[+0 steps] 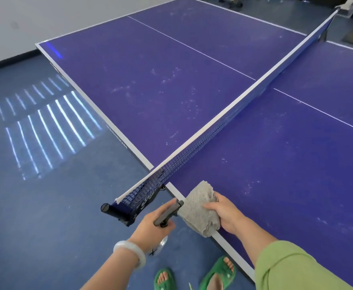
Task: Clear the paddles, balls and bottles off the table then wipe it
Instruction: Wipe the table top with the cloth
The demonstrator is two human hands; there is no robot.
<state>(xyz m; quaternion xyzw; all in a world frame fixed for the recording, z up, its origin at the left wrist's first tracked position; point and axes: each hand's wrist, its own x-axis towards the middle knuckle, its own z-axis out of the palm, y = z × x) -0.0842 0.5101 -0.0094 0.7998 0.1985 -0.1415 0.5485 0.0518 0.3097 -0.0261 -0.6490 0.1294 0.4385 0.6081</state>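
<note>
The purple table tennis table [171, 84] fills the view, its top bare and marked with whitish smudges. My left hand [150, 223] grips a spray bottle [168, 213] by its grey trigger head, the nozzle pointing at a folded grey cloth [200, 210]. The bottle's clear body hangs below the hand, mostly hidden. My right hand [226, 215] holds the cloth at the table's near edge, just right of the net. No paddles, balls or other bottles show on the table.
The net [223, 122] runs diagonally across the table, its black clamp post [117, 212] sticking out close to my left hand. Blue floor lies to the left with striped light patches. My feet in green sandals [217, 273] stand by the table edge.
</note>
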